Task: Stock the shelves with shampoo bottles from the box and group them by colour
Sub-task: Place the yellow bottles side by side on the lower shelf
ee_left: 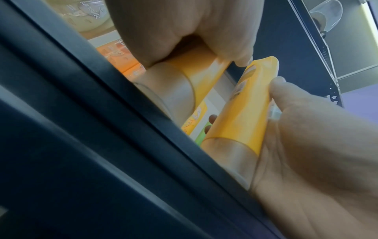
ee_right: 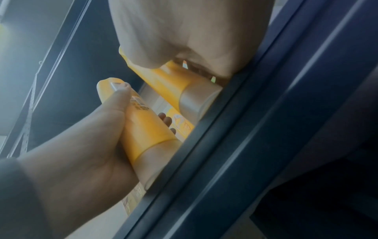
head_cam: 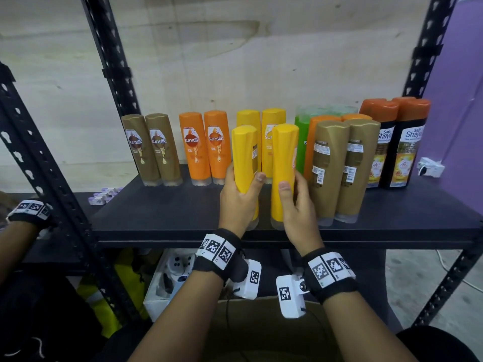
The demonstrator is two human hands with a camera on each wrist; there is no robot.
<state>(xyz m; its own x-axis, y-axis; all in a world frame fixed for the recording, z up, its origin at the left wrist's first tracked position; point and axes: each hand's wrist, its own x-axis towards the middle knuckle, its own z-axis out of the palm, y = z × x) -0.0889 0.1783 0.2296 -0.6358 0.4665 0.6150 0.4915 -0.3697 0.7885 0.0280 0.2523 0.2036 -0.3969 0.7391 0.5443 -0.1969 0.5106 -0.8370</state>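
Two yellow bottles upright near the front edge of the shelf (head_cam: 162, 207). Left grip (head_cam: 239, 202) clamped round the left yellow bottle (head_cam: 245, 158), thumb on its near face. Right grip (head_cam: 298, 205) clamped round the right yellow bottle (head_cam: 283, 163). Just behind both grips: two more yellow bottles (head_cam: 273, 121). Left of the grips: orange bottles (head_cam: 205, 147), brown bottles (head_cam: 151, 150). Right of them: brown bottles turned backwards (head_cam: 339, 165).
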